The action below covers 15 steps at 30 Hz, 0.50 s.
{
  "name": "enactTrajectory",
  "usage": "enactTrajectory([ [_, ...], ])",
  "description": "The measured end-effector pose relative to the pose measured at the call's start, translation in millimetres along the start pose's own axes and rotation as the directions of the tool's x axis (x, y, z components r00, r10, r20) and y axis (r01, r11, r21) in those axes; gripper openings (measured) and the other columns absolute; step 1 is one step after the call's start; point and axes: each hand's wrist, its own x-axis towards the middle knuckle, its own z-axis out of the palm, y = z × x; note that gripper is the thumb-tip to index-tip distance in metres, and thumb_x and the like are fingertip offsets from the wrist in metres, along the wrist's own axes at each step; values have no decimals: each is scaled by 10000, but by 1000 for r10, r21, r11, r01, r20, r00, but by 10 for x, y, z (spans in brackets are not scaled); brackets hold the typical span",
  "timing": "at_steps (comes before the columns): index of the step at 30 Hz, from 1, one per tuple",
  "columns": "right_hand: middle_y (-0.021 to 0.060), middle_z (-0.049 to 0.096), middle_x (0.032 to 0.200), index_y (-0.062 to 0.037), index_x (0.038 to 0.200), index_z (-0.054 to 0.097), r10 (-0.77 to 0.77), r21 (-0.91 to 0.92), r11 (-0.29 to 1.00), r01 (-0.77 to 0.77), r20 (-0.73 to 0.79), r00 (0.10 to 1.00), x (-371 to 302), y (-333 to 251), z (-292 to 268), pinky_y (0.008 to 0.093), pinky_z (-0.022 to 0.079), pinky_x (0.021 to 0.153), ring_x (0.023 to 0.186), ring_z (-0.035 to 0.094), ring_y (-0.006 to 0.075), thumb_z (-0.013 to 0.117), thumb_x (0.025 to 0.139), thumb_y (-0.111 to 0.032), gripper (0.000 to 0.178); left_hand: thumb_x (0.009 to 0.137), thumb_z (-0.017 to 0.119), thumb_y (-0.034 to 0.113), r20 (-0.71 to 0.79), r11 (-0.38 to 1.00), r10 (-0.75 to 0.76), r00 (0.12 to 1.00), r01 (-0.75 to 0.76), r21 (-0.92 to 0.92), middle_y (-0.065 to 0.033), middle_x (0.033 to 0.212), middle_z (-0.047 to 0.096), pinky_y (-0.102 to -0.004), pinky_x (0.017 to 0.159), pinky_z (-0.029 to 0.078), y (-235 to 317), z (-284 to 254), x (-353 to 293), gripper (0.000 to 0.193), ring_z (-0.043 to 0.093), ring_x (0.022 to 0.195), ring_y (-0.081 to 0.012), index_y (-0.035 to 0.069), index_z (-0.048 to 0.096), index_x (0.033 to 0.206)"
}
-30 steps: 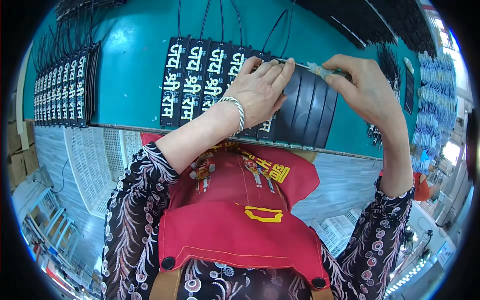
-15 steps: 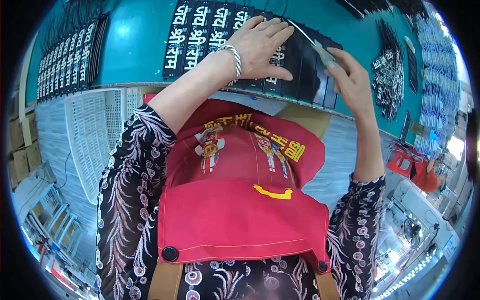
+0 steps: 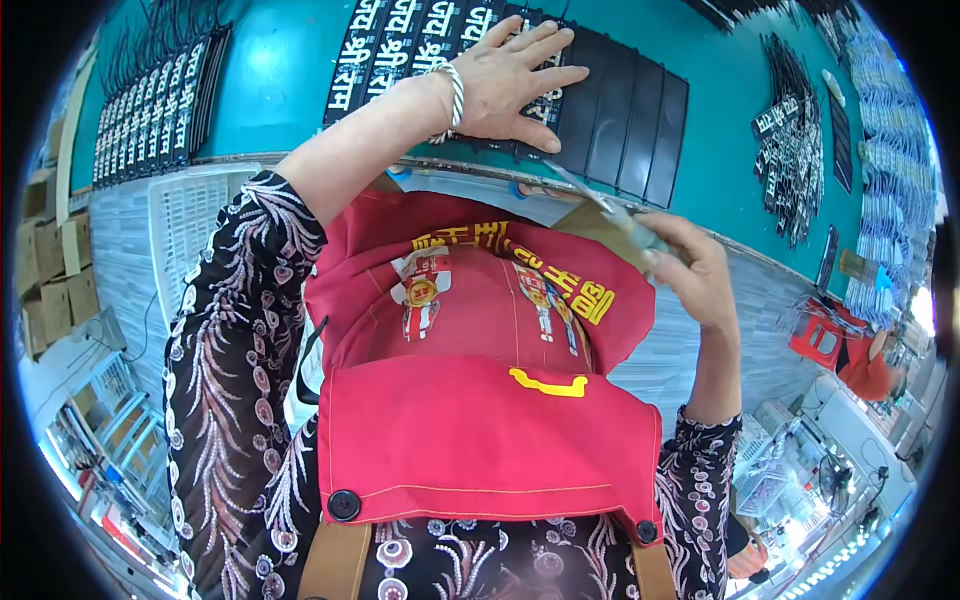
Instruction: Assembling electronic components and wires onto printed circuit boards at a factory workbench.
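Observation:
My left hand [image 3: 508,92] lies flat with fingers spread across a row of lettered black strips [image 3: 398,50]. Its thumb rests near the front ends of the strips. To the right of that hand, plain black panels [image 3: 628,112] continue the row. My right hand [image 3: 692,268] is closed around the translucent handle of a screwdriver [image 3: 622,218], just off the table's front edge. The thin metal shaft points up and left; its tip is near the front ends of the strips below my left thumb, and I cannot tell whether it touches them.
On the green table [image 3: 270,75], another row of lettered strips [image 3: 150,110] with black wires stands at the left. A loose pile of strips [image 3: 785,150] lies at the right, beside bundles of pale blue wire [image 3: 885,170]. A white plastic crate [image 3: 185,225] is below the table's edge.
My right hand and the screwdriver have come down toward me, from over the far part of the panels to the table's front edge. My left hand stays spread on the strips.

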Motion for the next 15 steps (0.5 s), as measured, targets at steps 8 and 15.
enactTrajectory([
  [8,48,634,984,22,1240,646,52,67,997,-50,-29,998,-40,-19,90,227,442,583,684,547,69,624,914,-42,332,777,763,191,-224,867,84,971,-182,-464,-121,1278,610,-480,1077,384,746,-242,-110,588,564,1234,-303,90,577,1326],
  [15,23,655,864,24,1177,656,79,-14,997,-78,26,997,134,-114,81,211,388,505,600,531,55,630,936,-84,265,761,735,122,-310,841,-33,950,-141,-523,-93,1072,665,-400,933,441,1327,144,-139,572,622,999,-256,59,579,1307],
])
